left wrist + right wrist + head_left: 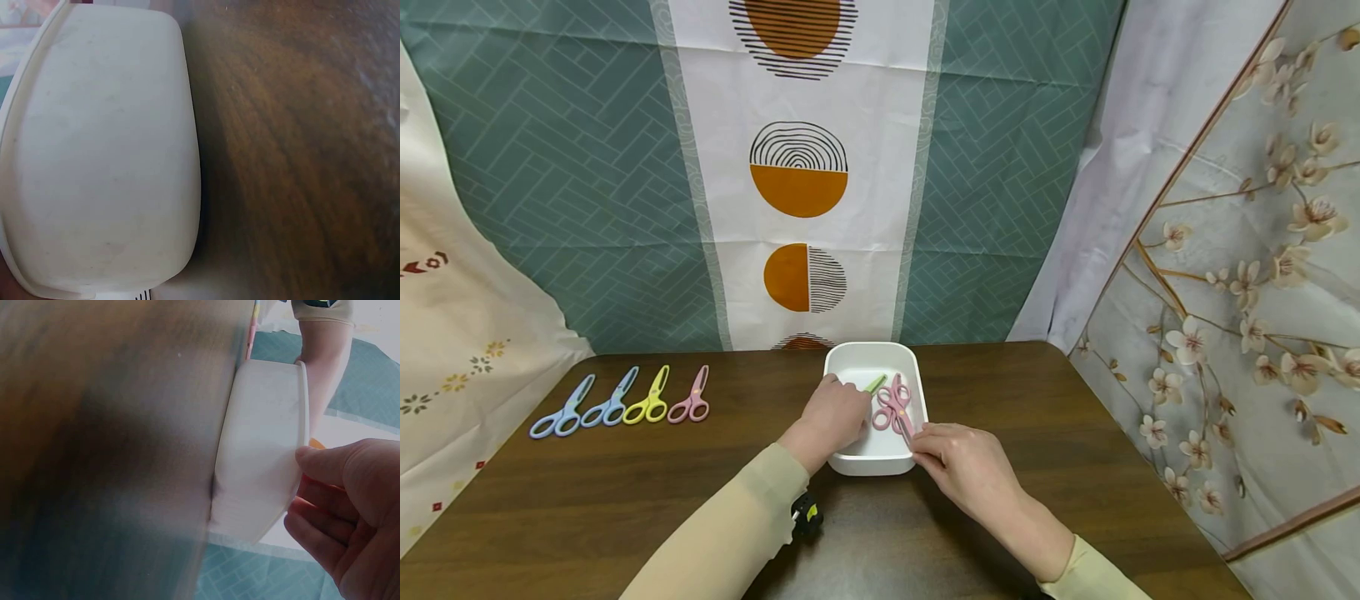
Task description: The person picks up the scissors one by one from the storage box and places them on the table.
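I have my right hand (966,467) pinching the white bin (871,467) by its rim. My left hand (837,417) is inside, against green scissors (876,383); its grip I cannot tell.

Left hand (838,414) hiding a green object (876,383)

In the head view, it is covering its own fingertips and most of that object. In both wrist views, the white tray (106,137) is concealing its interior. The left one is cutting off the tray and blurring the bench (300,125); the right one is cropping the right hand (375,494).
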`<action>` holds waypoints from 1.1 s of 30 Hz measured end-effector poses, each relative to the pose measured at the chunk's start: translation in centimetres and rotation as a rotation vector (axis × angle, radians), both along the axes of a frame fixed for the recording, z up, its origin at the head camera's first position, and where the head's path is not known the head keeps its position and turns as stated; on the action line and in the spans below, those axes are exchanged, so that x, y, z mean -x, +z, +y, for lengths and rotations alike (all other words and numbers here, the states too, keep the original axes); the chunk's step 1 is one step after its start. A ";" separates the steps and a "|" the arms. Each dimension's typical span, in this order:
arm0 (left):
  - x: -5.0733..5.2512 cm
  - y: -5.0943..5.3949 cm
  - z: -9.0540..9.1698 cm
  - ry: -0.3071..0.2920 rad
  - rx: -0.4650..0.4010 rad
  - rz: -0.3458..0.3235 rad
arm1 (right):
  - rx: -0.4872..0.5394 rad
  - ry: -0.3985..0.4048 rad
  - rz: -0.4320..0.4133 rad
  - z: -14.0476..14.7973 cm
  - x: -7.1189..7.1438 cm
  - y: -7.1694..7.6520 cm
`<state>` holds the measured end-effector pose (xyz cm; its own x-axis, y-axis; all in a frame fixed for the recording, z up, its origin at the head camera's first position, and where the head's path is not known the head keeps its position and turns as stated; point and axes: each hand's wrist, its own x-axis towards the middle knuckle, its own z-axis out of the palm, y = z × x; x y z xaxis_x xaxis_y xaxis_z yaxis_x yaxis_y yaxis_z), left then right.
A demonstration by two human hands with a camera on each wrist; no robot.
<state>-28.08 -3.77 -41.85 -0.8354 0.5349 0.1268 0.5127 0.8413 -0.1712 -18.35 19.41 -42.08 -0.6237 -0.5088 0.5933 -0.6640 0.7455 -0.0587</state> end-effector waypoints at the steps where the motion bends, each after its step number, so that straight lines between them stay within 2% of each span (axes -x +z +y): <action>1: 0.0 0.0 0.0 -0.002 -0.004 0.001 | -0.001 -0.001 0.001 0.0 0.0 0.0; 9: -0.3 0.2 -0.2 -0.013 -0.064 0.004 | 0.003 -0.004 -0.004 0.0 0.0 0.0; 13: -0.4 0.2 -0.2 -0.010 -0.079 0.028 | 0.005 -0.004 -0.009 0.0 0.0 0.0; 22: -1.3 1.1 -0.6 0.015 -0.098 0.111 | 0.006 0.006 0.009 0.1 0.0 0.0; 33: -2.1 1.3 -1.5 -0.016 -0.185 0.220 | 0.008 0.007 0.007 0.0 0.0 0.0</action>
<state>-25.95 -5.23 -40.57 -0.7689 0.4984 0.4004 0.4935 0.8609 -0.1238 -18.37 19.41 -42.05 -0.6162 -0.5082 0.6017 -0.6694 0.7405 -0.0600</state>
